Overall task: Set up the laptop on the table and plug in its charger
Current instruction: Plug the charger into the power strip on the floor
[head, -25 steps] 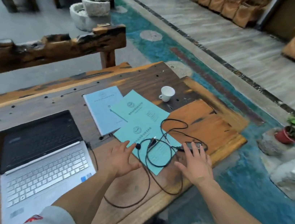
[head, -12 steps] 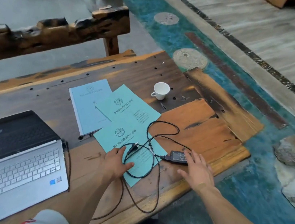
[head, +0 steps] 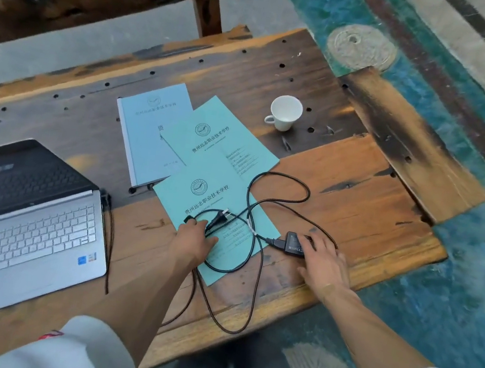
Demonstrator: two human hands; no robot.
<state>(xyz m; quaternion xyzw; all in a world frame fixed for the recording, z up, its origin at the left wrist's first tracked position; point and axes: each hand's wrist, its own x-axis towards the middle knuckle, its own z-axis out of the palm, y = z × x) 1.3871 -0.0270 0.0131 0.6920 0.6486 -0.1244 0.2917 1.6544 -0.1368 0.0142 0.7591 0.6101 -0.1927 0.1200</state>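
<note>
Both hands closed in since 1 s ago: left hand (head: 195,241) now pinching cable (head: 268,193) near wall plug (head: 220,216) on teal booklet (head: 217,199), right hand (head: 322,262) spread flat touching adapter brick (head: 293,243); laptop (head: 34,217) open at my left, I judge gathering charger next

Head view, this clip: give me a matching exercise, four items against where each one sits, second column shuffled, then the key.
Items:
1. laptop
2. white cup
3. power brick
4. wall plug

Places:
A. on the lower teal booklet, by the left hand's fingers
B. under the right hand's fingers
C. open, at the left end of the table
D. upright on the dark planks beyond the booklets

Pairs: 1-C, 2-D, 3-B, 4-A
</note>
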